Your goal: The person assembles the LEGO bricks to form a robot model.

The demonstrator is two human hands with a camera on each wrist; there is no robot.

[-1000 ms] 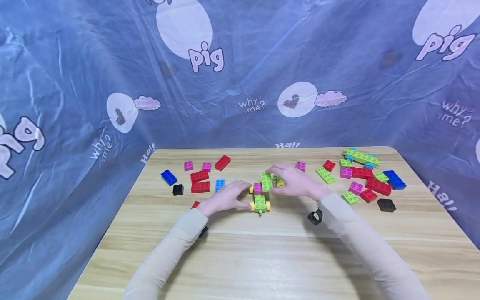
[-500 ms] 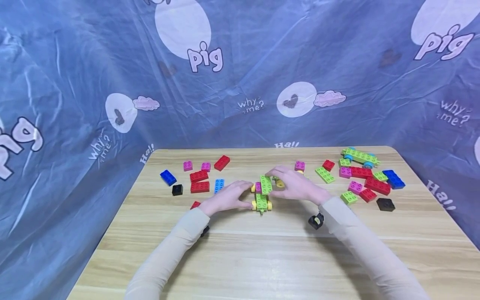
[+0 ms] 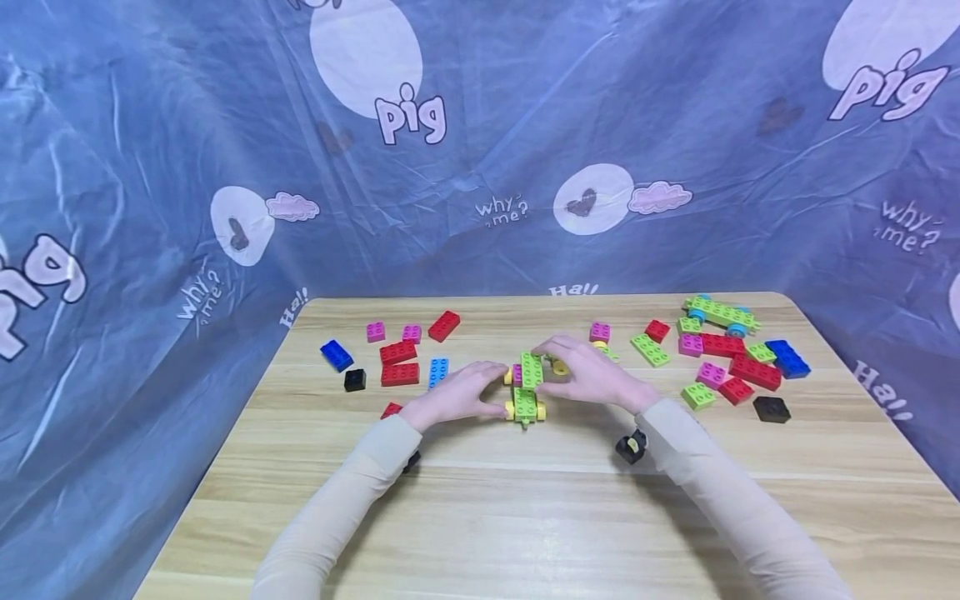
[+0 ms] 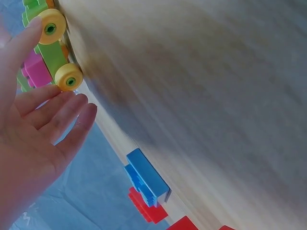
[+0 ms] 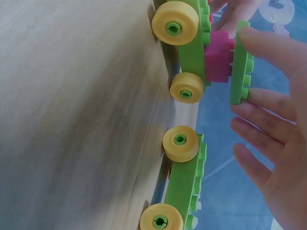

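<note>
At the middle of the table my left hand holds a green toy car base with yellow wheels, thumb at the near wheel and fingertips at the far wheel. A pink building brick sits on the base's studs. My right hand pinches a flat green building plate by its ends, between thumb and fingers. The plate lies over the pink brick, with a narrow gap showing between them in the right wrist view. Behind the right hand stands a second green car base with yellow wheels, partly hidden in the head view.
Left of the hands lie red bricks, a light blue brick, pink ones, a dark blue brick and a black brick. Several bricks and a blue-wheeled green car base are at right. A patterned blue cloth hangs behind.
The held car base has shifted slightly to the right. The green plate has come a little nearer to me and now lines up more closely over the base.
</note>
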